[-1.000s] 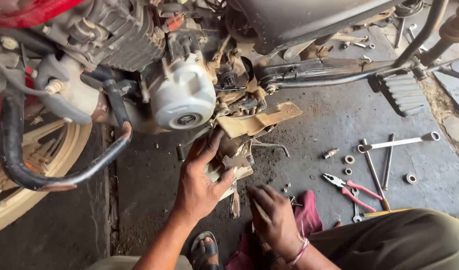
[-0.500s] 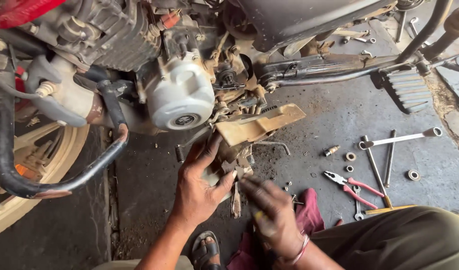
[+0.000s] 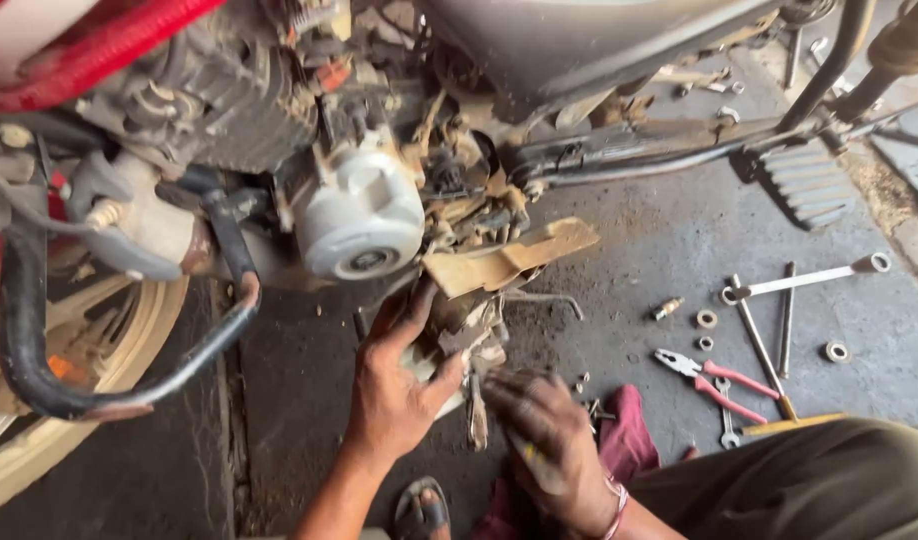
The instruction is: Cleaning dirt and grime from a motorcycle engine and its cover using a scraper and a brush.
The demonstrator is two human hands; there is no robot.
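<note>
Gripping a grimy, mud-caked engine part [image 3: 459,335] under the white round cover [image 3: 361,215], the left hand [image 3: 399,390] is clasping it; the blurred right hand [image 3: 549,440] is closing beside it, grasp unclear, above the oily concrete floor [image 3: 659,250].

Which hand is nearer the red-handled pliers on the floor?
Right. The right hand is just left of the pliers, beside the maroon rag; the left hand is farther left, under the engine.

silver-white engine cover [image 3: 359,215], red-handled pliers [image 3: 714,380], maroon rag [image 3: 619,435], dark grey floor [image 3: 659,250].
</note>
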